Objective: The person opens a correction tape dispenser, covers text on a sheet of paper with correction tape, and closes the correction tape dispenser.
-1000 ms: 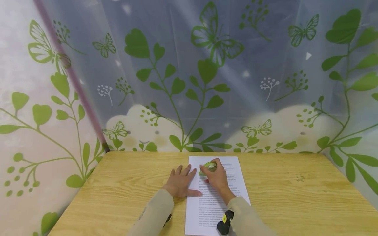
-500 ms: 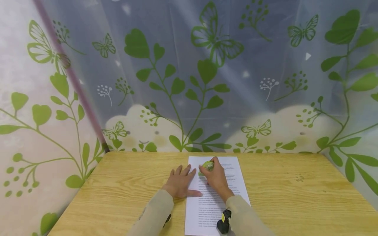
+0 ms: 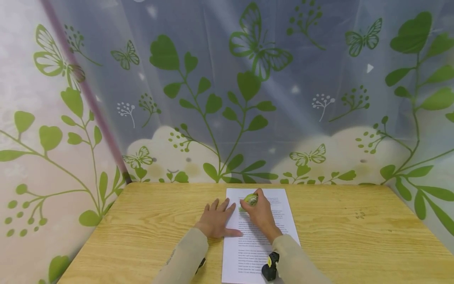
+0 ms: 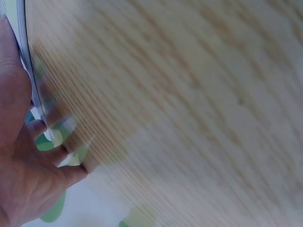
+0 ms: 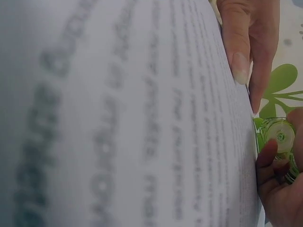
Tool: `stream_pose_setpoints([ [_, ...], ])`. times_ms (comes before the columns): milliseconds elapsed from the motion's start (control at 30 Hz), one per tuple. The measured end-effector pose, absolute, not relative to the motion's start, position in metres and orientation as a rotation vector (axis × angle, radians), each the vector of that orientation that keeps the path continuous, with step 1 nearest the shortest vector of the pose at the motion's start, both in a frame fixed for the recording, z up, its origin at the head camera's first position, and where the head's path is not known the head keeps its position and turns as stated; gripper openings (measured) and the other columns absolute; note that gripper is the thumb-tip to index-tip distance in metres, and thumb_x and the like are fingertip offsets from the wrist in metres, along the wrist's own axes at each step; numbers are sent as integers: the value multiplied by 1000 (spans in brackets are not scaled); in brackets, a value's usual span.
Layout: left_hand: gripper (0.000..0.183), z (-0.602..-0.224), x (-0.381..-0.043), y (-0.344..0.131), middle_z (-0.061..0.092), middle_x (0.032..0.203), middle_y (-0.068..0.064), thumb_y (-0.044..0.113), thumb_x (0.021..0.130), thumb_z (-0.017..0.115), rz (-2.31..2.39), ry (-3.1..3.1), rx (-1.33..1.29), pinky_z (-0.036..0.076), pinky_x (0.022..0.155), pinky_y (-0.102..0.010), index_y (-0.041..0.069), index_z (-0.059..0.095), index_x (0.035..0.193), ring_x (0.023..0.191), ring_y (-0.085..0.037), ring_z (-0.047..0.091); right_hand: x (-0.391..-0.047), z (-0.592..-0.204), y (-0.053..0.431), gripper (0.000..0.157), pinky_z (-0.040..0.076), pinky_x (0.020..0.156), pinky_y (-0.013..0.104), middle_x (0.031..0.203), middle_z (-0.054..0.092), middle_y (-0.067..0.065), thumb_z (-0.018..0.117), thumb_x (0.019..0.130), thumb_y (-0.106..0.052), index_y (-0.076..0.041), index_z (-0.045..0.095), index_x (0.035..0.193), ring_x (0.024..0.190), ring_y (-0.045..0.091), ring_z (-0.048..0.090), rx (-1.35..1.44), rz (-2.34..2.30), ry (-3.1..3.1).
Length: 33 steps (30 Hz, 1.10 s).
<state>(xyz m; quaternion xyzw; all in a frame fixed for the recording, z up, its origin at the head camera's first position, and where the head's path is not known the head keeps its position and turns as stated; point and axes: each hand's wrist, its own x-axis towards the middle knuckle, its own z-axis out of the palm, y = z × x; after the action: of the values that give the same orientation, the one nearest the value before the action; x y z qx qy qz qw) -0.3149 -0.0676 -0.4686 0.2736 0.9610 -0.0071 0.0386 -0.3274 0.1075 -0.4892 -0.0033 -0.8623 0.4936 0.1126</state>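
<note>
A green, see-through correction tape dispenser (image 3: pixel 251 199) is gripped between the thumb and fingers of my right hand (image 3: pixel 262 216). Its working end is at the upper printed lines of a stack of white paper (image 3: pixel 231 256). In the right wrist view, a pale reel shows inside the correction tape (image 5: pixel 280 134), with the right hand's fingers (image 5: pixel 271 163) curled about it. My left hand (image 3: pixel 217 222) lies spread at the stack's left edge, its thumb across the page. From the left wrist view, the left hand (image 4: pixel 33 175) rests beside the layered sheet edges (image 4: pixel 29 61).
The paper lies on a light wood-grain table (image 3: pixel 163 213). Behind the table hangs a blue and white curtain (image 3: pixel 216 98) printed with green leaves and butterflies. A black device (image 3: pixel 270 268) is strapped at the right wrist.
My right hand, with the correction tape in its grip, has shifted a little left and then slightly back right over the upper text. The left hand stays in place.
</note>
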Motion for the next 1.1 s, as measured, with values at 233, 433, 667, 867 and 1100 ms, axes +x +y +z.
stream_pose_setpoints([
  [233,95,-470,-317,-67,28,153,-12,77,79,49,-27,2937,818,28,103,-60,16,33,150,135,-42,28,-326,-490,111,38,51,43,30,86,57,12,73,86,-21,-7,40,100,52,18,59,-44,1640,-2475],
  [433,98,-470,-319,-66,26,155,-10,81,77,45,-49,2929,799,28,103,-59,18,31,151,136,-41,27,-326,-490,113,38,53,46,31,88,57,13,72,87,-18,-7,38,100,61,20,61,-58,1727,-2440],
  [667,98,-471,-318,-66,26,154,-11,80,77,46,-36,2928,806,28,103,-60,17,31,151,136,-42,27,-328,-491,114,38,54,49,32,89,58,13,71,87,-18,-5,39,102,62,20,62,-63,1768,-2446],
  [867,97,-474,-319,-67,26,154,-11,79,77,46,-15,2920,816,28,103,-61,18,31,151,136,-43,26,-328,-493,114,38,54,50,31,90,58,13,72,87,-18,-6,39,102,66,19,63,-80,1780,-2437],
  [1100,97,-472,-318,-66,24,155,-11,79,77,46,-18,2913,798,26,103,-61,18,30,151,137,-43,24,-328,-493,114,37,55,50,32,91,58,13,71,88,-17,-5,39,102,67,19,62,-55,1797,-2424],
])
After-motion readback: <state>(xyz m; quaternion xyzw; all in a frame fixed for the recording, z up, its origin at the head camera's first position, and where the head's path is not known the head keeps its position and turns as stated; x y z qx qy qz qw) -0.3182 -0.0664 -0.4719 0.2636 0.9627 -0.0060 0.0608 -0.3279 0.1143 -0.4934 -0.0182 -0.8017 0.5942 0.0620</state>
